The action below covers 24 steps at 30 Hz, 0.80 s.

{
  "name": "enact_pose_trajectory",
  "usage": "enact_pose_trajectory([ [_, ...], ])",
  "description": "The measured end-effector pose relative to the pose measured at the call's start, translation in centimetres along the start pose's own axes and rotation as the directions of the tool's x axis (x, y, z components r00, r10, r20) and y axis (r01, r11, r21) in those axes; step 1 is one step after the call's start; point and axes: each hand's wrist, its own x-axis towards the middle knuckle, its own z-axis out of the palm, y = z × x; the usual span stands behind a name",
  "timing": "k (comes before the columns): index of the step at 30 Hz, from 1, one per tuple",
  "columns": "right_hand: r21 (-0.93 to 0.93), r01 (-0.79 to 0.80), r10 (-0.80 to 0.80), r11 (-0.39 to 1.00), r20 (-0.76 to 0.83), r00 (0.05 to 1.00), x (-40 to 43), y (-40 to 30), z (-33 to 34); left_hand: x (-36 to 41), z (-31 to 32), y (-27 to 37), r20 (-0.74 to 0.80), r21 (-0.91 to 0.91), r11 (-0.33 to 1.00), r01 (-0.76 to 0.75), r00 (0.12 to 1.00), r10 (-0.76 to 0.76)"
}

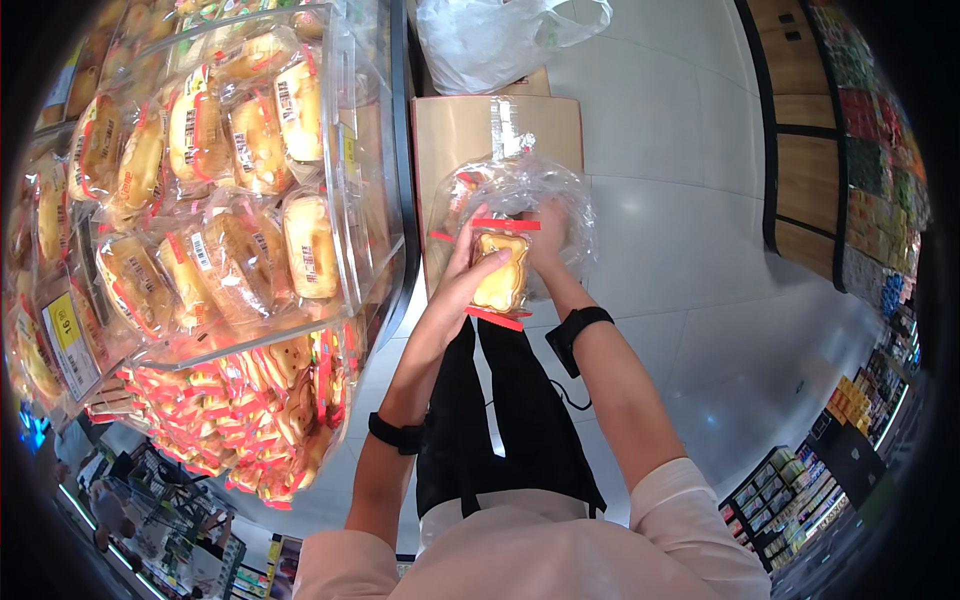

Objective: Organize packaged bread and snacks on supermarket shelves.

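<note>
My left hand [466, 274] holds a bear-shaped cake in a clear wrapper with red ends [501, 274], its thumb across the front. To the right of it, my right hand [552, 232] reaches into a clear plastic bag [577, 202]; the plastic and glare blur its fingers, so their grip cannot be made out. Another wrapped cake [465, 187] with red wrapper ends shows inside the bag, at its left. Under the bag stands a cardboard box [450, 127] with clear tape on its top.
A clear display bin [247, 346] of wrapped breads [199, 135] stands at the left, with many red-edged wrapped cakes [217, 420] below it. A white plastic bag [487, 45] lies beyond the box. Wooden shelving [806, 176] is at the right. People [112, 510] are at the lower left.
</note>
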Motion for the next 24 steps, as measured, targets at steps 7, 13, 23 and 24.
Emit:
enact_pose_trajectory([
  [7, -0.154, -0.033, 0.031, 0.988, -0.017, 0.999, -2.0, 0.0, 0.6, -0.9, -0.7, -0.3, -0.048, -0.006, 1.000, 0.002, 0.999, -0.002],
  [13, -0.227, 0.090, -0.090, 0.970, 0.011, 0.996, -1.9, 1.7, -0.7, -0.9, 0.8, -0.1, -0.024, 0.001, 1.000, 0.017, 1.000, -0.017],
  [23, -0.202, 0.357, -0.221, 0.912, 0.491, 0.843, -1.8, -6.4, -11.9, -1.7, 0.3, 1.7, -0.152, -0.023, 0.999, -0.038, 0.988, 0.034],
  [24, -0.099, 0.191, -0.118, 0.977, 0.500, 0.858, -2.3, -7.0, -13.3, -2.0, 0.7, 2.2, -0.168, -0.025, 0.998, -0.051, 0.985, 0.046],
])
